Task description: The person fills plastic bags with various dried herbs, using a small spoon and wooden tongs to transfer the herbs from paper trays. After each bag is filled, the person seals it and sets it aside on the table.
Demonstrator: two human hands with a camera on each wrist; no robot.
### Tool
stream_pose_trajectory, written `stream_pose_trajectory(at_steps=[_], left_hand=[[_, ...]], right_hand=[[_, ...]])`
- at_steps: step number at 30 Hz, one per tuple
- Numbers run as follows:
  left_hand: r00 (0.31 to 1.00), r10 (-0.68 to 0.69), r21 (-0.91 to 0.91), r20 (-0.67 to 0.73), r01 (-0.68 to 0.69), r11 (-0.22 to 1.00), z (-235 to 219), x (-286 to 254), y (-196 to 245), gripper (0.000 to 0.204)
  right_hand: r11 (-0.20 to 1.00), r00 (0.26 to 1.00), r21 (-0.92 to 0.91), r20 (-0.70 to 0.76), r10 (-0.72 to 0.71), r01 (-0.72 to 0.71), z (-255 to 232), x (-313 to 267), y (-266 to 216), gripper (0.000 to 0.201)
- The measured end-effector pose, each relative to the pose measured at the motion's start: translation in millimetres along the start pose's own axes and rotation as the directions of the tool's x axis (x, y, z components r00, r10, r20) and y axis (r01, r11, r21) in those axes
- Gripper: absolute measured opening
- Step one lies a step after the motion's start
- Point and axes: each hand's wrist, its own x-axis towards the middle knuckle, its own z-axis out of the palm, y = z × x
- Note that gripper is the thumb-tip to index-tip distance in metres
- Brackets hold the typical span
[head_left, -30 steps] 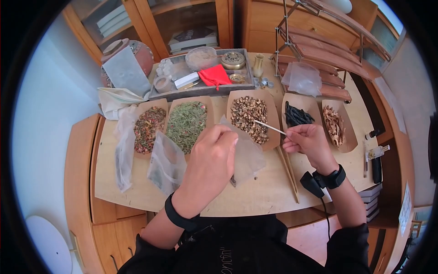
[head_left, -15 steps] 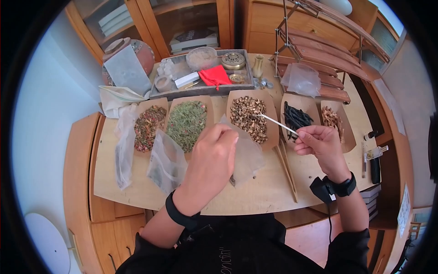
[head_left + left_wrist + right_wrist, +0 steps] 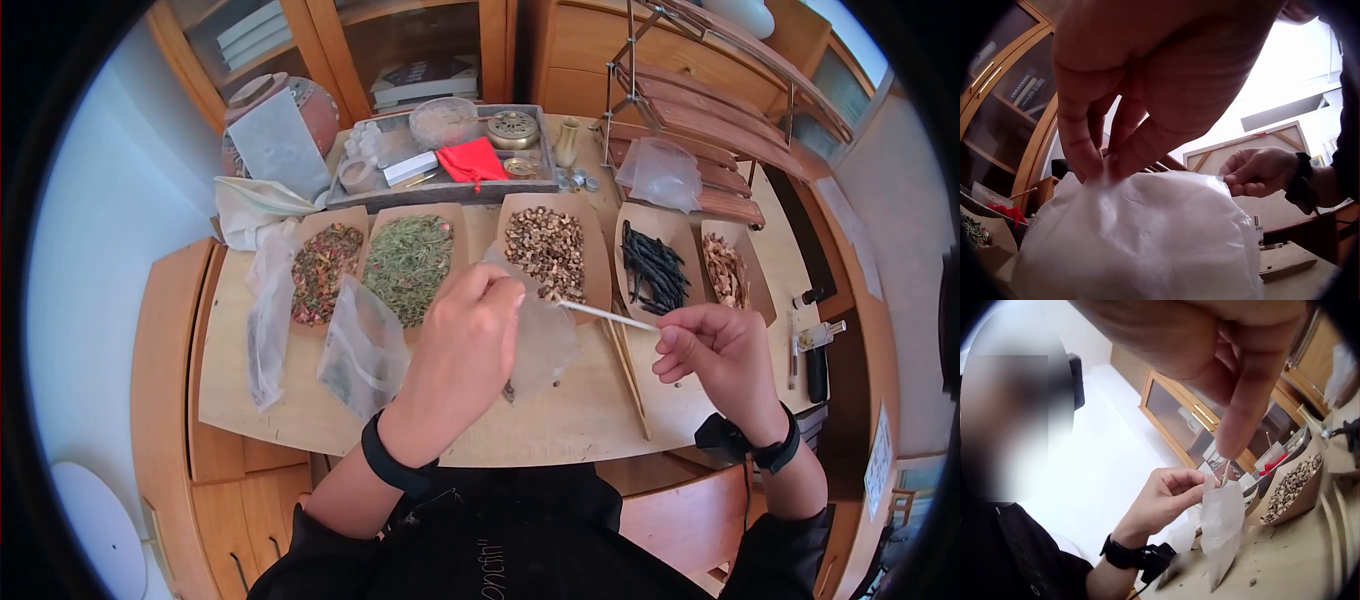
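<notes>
My left hand (image 3: 465, 345) pinches the top of a translucent white bag (image 3: 545, 345), which hangs over the table and fills the lower left wrist view (image 3: 1141, 244). In my right hand (image 3: 725, 365), thumb and fingers grip the end of a thin white stick (image 3: 620, 318). Its far tip lies at the bag's upper edge, just below the paper tray of brown chopped pieces (image 3: 545, 245). A little dark material shows at the bag's bottom. In the right wrist view the bag (image 3: 1222, 525) hangs from the left fingers.
Other paper trays hold red-brown flowers (image 3: 325, 270), green herbs (image 3: 408, 265), black pieces (image 3: 652, 265) and light brown strips (image 3: 725, 270). Wooden tongs (image 3: 628, 370) lie right of the bag. Another clear bag (image 3: 365, 350) is left. Behind stands a grey tray (image 3: 450, 195) with a red pouch (image 3: 473, 160).
My right hand has moved right and down, and the stick's tip has left the brown pieces for the bag's upper edge. My left hand has stayed almost still, holding the bag.
</notes>
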Motion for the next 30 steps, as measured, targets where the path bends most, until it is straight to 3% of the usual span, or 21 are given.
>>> stream_pose_trajectory(at_steps=[2,3,4,5,7,10,12,13,16,20,22,23,25,30], left_hand=[[1.0,-0.006,-0.003,0.0,0.006,1.0,-0.4,-0.9,-0.3,0.007],[1.0,-0.004,-0.009,0.0,0.004,1.0,-1.0,-0.8,0.1,0.007],[1.0,-0.002,-0.014,0.0,0.002,1.0,-1.2,-0.7,0.1,0.007],[1.0,-0.004,-0.015,-0.001,0.004,1.0,-1.0,-0.9,-0.2,0.007],[1.0,-0.001,-0.017,-0.002,0.001,1.0,-0.7,-1.0,-1.0,0.007],[1.0,0.005,-0.023,-0.01,-0.005,1.0,-2.2,-1.5,-0.7,0.007],[1.0,0.006,-0.022,-0.009,-0.007,1.0,-2.8,-2.5,-0.2,0.008],[1.0,0.004,-0.02,-0.011,-0.004,1.0,-3.2,-2.9,0.0,0.008],[1.0,0.004,-0.013,-0.011,-0.004,1.0,-5.7,-2.8,0.4,0.009],[1.0,0.004,-0.021,-0.004,-0.004,1.0,-8.0,-2.4,1.2,0.009],[1.0,0.0,-0.013,0.002,0.0,1.0,-8.5,-1.8,1.7,0.009],[1.0,0.002,-0.012,0.002,-0.002,1.0,-8.5,-1.7,1.8,0.009],[1.0,-0.005,-0.015,0.006,0.005,1.0,-8.6,-2.1,1.7,0.009],[1.0,-0.012,-0.009,0.003,0.012,1.0,-9.4,-2.7,-0.1,0.009]], right_hand=[[0.958,0.985,-0.238,-0.023,-0.17,0.159,8.0,-6.6,-0.5,0.01],[0.958,0.985,-0.24,-0.021,-0.169,0.159,9.4,-8.6,-2.5,0.01],[0.82,0.928,-0.458,0.033,-0.37,0.343,10.1,-10.7,-5.7,0.011],[0.599,0.833,-0.635,0.132,-0.538,0.488,11.0,-12.4,-8.4,0.012],[0.564,0.802,-0.651,0.118,-0.586,0.508,12.2,-13.2,-12.8,0.015],[0.557,0.801,-0.724,-0.009,-0.598,0.408,7.1,-2.8,-17.1,0.009],[0.678,0.889,-0.67,-0.059,-0.453,0.301,-2.6,15.4,-5.2,0.006],[0.68,0.888,-0.67,-0.067,-0.455,0.298,-3.7,20.9,0.3,0.006],[0.839,0.978,-0.524,-0.051,-0.205,0.148,-3.1,31.7,11.3,0.009],[0.922,0.994,-0.382,-0.059,-0.088,0.059,3.0,44.9,23.6,0.011],[0.979,1.0,-0.203,-0.024,0.014,-0.019,4.9,54.6,34.6,0.013],[0.979,1.0,-0.201,-0.025,0.013,-0.018,5.6,57.7,37.4,0.013],[0.996,0.996,-0.031,0.024,0.088,-0.087,7.0,62.2,41.3,0.013],[0.989,0.992,0.076,-0.003,0.126,-0.125,7.4,63.8,46.4,0.014]])
